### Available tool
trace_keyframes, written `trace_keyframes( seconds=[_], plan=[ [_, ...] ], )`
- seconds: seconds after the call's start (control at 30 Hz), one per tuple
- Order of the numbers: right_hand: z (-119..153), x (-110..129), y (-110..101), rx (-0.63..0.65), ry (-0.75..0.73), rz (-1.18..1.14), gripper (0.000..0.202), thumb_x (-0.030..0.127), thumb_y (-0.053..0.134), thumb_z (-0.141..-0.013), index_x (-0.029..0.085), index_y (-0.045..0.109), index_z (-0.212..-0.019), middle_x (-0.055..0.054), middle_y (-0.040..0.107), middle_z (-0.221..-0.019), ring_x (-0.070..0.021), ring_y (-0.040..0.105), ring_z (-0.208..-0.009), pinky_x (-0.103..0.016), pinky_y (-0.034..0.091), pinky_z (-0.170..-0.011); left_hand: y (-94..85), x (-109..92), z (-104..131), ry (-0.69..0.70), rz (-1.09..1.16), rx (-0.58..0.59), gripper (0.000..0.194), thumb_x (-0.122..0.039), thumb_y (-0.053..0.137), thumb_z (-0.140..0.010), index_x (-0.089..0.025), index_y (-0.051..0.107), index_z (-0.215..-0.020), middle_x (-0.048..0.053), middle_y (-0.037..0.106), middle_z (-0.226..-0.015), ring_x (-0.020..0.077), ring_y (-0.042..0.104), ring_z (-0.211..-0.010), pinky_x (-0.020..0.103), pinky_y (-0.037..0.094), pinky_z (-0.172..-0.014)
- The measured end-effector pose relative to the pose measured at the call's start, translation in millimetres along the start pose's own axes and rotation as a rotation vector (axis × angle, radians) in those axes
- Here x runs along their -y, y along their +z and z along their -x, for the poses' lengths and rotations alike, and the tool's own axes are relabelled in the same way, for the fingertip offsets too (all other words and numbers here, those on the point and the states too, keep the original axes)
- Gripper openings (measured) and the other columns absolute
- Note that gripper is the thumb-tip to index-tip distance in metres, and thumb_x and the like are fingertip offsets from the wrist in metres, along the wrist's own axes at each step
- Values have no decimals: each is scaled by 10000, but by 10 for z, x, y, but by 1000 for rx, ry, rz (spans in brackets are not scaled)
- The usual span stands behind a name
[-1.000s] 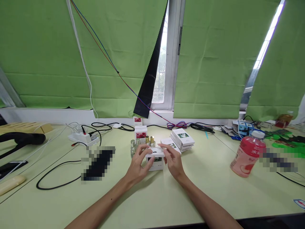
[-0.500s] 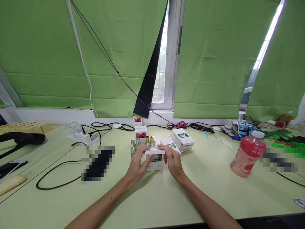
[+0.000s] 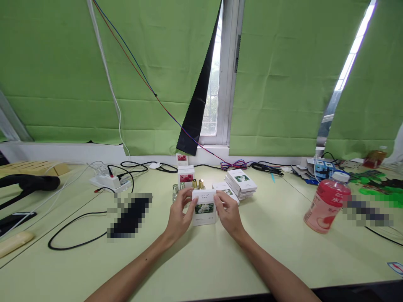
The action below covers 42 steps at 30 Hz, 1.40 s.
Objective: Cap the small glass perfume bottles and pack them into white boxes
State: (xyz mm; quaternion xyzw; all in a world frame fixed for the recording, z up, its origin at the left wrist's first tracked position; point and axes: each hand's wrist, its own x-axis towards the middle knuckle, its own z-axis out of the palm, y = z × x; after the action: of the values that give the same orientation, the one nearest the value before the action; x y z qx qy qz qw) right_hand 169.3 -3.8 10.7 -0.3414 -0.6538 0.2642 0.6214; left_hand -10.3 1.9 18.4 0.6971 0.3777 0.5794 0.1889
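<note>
A small white box [image 3: 204, 209] with a white-flower picture stands upright on the table between my hands, its printed front toward me. My left hand [image 3: 180, 212] grips its left side, thumb at the upper front edge. Closed at the right edge, my right hand [image 3: 227, 212] has its fingertips on the upper corner. Just behind are small glass bottles with silver caps [image 3: 179, 188] and gold caps [image 3: 198, 183], partly hidden by the box and my left hand. Flat white boxes with the same flower picture [image 3: 242, 183] lie stacked behind my right hand.
White boxes with a red picture [image 3: 186, 176] stand at the back. A pink drink bottle [image 3: 327, 203] is on the right. At left are a power strip [image 3: 110, 181], looping cables and a blurred-out dark object [image 3: 130, 216]. The table's front edge [image 3: 359, 285] shows at lower right.
The box's top flap was folded forward under my fingers; now the upper front shows its lettering. Both hands have shifted from the top to the box's sides.
</note>
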Motion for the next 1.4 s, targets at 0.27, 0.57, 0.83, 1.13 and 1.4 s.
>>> trace_keyframes(
  seconds=[0.27, 0.57, 0.83, 1.13, 1.4],
  plan=[
    [-15, 18, 10, -52, -11, 21, 288, 395, 557, -976, 205, 765, -918, -111, 687, -1059, -210, 655, -938, -243, 546, -585, -5, 2, -19, -38, 56, 27, 323, -442, 593, -946, -223, 617, -1183, 87, 689, -1158, 220, 684, -1056, 398, 611, -916],
    [-1, -90, 24, -115, 79, 2, 285, 438, 627, -922, 180, 721, -998, -50, 668, -828, -147, 558, -683, -250, 520, -572, -12, 7, -22, -77, 113, 38, 302, -445, 615, -935, -218, 661, -1130, 77, 672, -1124, 216, 668, -1058, 370, 609, -921],
    [-5, -68, 39, -178, 134, -71, 351, 447, 699, -865, 198, 589, -1088, -82, 698, -1026, -139, 635, -725, -250, 541, -623, -12, 19, -44, -62, 123, 28, 254, -423, 621, -934, -227, 690, -1081, 65, 600, -1100, 197, 646, -1055, 317, 604, -908],
    [-13, -45, 20, -76, 133, -40, 364, 476, 610, -926, 181, 688, -1125, -96, 699, -1038, -167, 624, -776, -261, 557, -612, -19, 39, -41, -112, 164, 56, 269, -436, 631, -921, -214, 681, -1064, 64, 614, -1096, 197, 657, -1045, 310, 599, -901],
    [-10, -37, 16, -57, 113, -54, 321, 433, 605, -938, 195, 686, -1137, -87, 691, -1118, -131, 570, -702, -237, 527, -560, -10, 26, -50, -144, 169, 50, 311, -463, 651, -893, -206, 677, -1066, 73, 660, -1080, 213, 666, -1022, 332, 602, -889]
  ],
)
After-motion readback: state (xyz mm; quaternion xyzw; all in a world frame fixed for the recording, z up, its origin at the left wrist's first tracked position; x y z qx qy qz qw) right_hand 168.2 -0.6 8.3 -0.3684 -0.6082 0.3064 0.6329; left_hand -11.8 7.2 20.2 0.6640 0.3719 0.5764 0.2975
